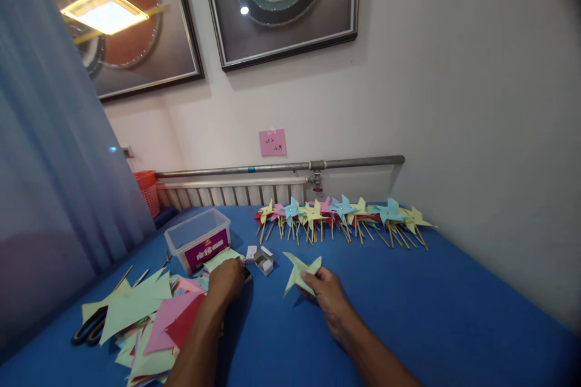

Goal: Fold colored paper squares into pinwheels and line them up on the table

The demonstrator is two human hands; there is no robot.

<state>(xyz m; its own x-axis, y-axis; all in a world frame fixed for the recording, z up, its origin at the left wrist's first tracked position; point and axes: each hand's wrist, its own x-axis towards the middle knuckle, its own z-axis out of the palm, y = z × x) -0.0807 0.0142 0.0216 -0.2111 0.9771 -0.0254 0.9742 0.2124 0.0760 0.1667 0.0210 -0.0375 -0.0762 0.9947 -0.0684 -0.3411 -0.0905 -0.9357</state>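
Observation:
In my right hand (331, 299) I hold a pale green paper pinwheel (297, 272), pinched near its middle with the thumb on top. It has no stick that I can see. My left hand (228, 278) is curled at the right edge of the paper pile, its fingertips bent down beside a small dark object (247, 275). What those fingers grip, if anything, is hidden. Just beyond them lie small white boxes (264, 261), one with its flap up. Loose coloured paper sheets (136, 299) spread under and left of my left forearm.
Finished pinwheels on sticks (313, 213) lie in a row along the back of the blue table (408, 314). A clear plastic tub (200, 240) with a purple label stands behind the papers. Black-handled scissors (91, 326) stick out at the left. A red basket (149, 193) sits by the curtain.

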